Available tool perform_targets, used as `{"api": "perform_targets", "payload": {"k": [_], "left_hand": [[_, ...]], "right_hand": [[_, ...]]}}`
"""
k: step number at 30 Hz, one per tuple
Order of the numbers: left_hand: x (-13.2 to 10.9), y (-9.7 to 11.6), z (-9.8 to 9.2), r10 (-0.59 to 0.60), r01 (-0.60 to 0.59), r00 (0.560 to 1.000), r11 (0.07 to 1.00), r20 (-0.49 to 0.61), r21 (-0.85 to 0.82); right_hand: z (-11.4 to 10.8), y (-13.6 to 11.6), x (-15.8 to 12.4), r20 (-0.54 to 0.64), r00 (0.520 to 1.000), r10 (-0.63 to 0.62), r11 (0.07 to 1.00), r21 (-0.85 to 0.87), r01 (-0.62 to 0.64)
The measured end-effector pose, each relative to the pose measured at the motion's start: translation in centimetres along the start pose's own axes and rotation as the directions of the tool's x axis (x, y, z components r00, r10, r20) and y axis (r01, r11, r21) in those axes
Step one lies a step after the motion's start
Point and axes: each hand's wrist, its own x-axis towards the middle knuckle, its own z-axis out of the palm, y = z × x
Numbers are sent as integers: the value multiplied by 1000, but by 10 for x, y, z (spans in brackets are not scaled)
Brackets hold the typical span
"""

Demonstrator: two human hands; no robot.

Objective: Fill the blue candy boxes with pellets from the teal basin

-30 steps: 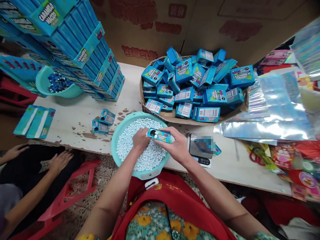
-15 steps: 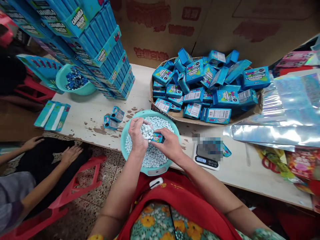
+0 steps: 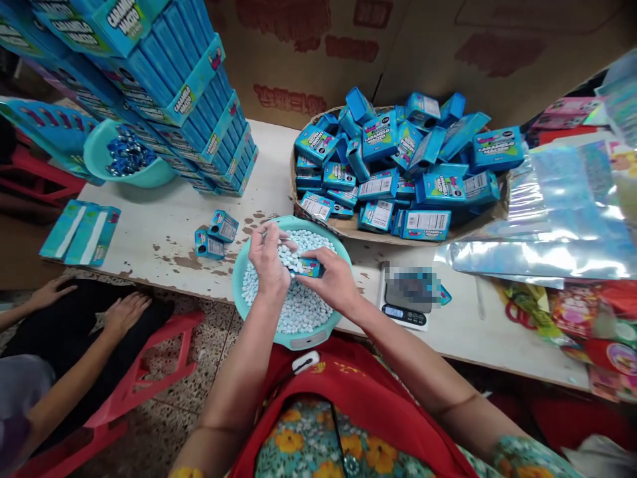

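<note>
Over a turquoise basin (image 3: 239, 279) of small pale-blue candies (image 3: 303, 312), my left hand (image 3: 271, 265) is cupped around a heap of the same candies (image 3: 288, 257). Its fingers curl about the heap. My right hand (image 3: 333, 279) grips a small blue candy box (image 3: 311, 267), tilted with one end against the candies in my left palm. That end of the box is partly hidden by the candies and fingers. Two small blue boxes (image 3: 216, 236) stand on the table left of the basin.
A cardboard tray (image 3: 358, 234) heaped with blue boxes lies behind the basin. A digital scale (image 3: 405, 312) is at the right. Stacked display cartons (image 3: 199, 119) rise at left, beside a bowl of blue-wrapped sweets (image 3: 159, 174). A co-worker's hands (image 3: 127, 312) rest on their lap.
The view has shifted slightly, so most things sit further left. My hands stay together over the basin, and the heap in my left hand looks a little smaller.
</note>
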Motion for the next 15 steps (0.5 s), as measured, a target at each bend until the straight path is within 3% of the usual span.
{"api": "perform_targets", "payload": {"k": [9,15], "left_hand": [[-5,0,9,4,-6,998,999,59,34],[-8,0,14,-52,51,997,999,61,18]], "right_hand": [[-3,4,1,-12,999,39,999,14,-39],[1,7,2,-22,999,42,996,77,-40]]}}
